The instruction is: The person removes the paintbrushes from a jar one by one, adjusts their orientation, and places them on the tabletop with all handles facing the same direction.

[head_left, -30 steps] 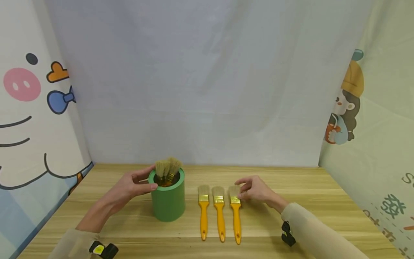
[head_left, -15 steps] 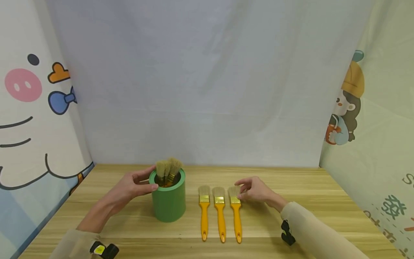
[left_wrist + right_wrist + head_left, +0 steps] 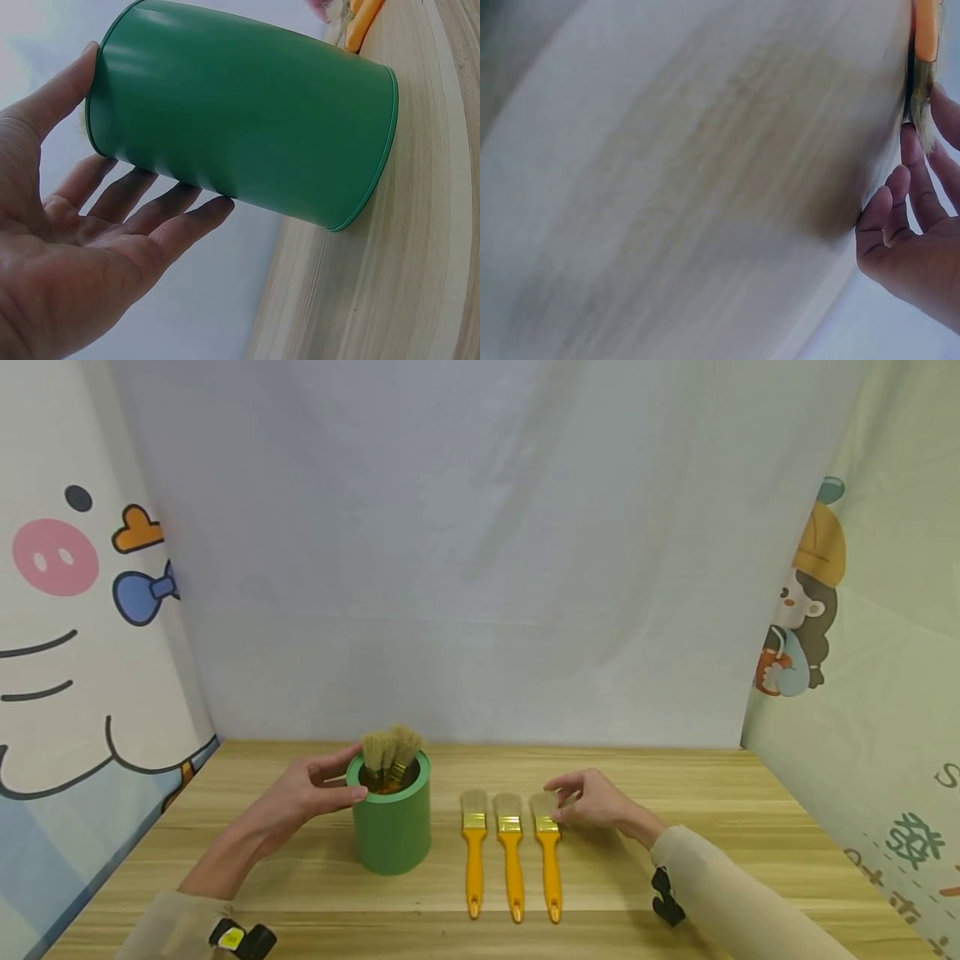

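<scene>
A green cylindrical pot [image 3: 393, 835] stands upright at the left, several paintbrushes [image 3: 386, 752] in it with bristles up. My left hand [image 3: 303, 793] grips it near the top, thumb at the rim; in the left wrist view the other fingers press along the green wall [image 3: 240, 105]. To its right, three paintbrushes with yellow handles lie side by side, bristles pointing away: a left one [image 3: 474, 860], a middle one [image 3: 512, 864] and a right one [image 3: 551, 864]. My right hand [image 3: 592, 800] pinches the right paintbrush at its bristles [image 3: 924, 124], its lower fingers resting on the table.
The wooden table [image 3: 675, 785] runs back to a plain pale curtain [image 3: 480, 568]. Printed cloths hang on both sides, one with a pig face [image 3: 52, 557] at the left and one with a cartoon figure [image 3: 798, 610] at the right.
</scene>
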Action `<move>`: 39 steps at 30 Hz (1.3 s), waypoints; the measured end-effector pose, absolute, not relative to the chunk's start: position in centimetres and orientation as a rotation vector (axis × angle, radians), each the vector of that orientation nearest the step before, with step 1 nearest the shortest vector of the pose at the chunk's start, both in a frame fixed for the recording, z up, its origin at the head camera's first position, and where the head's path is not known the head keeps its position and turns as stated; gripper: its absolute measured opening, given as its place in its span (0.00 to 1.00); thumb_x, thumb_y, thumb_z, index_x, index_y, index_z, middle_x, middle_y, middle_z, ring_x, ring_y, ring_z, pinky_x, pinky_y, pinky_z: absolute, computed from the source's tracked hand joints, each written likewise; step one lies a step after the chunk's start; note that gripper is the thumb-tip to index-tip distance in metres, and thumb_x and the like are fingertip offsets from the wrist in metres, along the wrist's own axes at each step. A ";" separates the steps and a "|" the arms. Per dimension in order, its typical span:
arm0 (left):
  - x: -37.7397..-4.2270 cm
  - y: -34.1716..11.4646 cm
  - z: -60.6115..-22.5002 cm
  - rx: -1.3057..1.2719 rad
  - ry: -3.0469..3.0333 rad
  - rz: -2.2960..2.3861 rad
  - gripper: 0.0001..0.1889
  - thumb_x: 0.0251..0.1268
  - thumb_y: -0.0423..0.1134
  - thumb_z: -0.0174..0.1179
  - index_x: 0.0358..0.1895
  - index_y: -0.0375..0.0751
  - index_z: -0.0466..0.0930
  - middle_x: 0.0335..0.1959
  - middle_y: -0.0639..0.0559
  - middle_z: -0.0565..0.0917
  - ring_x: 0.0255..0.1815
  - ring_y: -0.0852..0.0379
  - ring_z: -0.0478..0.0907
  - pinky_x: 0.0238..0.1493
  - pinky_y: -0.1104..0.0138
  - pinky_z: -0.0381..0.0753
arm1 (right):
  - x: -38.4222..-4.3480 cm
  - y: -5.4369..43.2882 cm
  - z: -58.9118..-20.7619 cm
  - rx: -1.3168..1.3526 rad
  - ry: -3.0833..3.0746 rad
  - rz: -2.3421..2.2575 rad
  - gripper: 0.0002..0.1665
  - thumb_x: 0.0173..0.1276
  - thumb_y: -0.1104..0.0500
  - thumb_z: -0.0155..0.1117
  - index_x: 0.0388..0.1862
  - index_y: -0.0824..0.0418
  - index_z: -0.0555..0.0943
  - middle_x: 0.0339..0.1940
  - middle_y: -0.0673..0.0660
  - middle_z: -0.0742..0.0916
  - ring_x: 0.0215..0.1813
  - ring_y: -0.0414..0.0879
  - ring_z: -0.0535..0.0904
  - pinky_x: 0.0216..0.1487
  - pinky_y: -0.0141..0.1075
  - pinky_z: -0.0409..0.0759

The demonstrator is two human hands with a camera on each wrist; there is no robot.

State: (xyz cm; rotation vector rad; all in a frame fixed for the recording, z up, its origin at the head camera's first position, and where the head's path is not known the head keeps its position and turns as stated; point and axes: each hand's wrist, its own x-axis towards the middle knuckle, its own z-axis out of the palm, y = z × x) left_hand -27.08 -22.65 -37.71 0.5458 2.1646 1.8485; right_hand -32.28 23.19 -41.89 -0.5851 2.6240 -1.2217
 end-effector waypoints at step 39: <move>-27.3 -22.6 -37.7 0.533 2.168 1.844 0.44 0.74 0.38 0.67 0.85 0.35 0.51 0.84 0.35 0.54 0.79 0.30 0.59 0.71 0.49 0.73 | -32.4 23.7 -42.1 -0.611 2.621 -1.245 0.27 0.66 0.66 0.77 0.62 0.74 0.83 0.43 0.62 0.87 0.37 0.45 0.81 0.38 0.36 0.81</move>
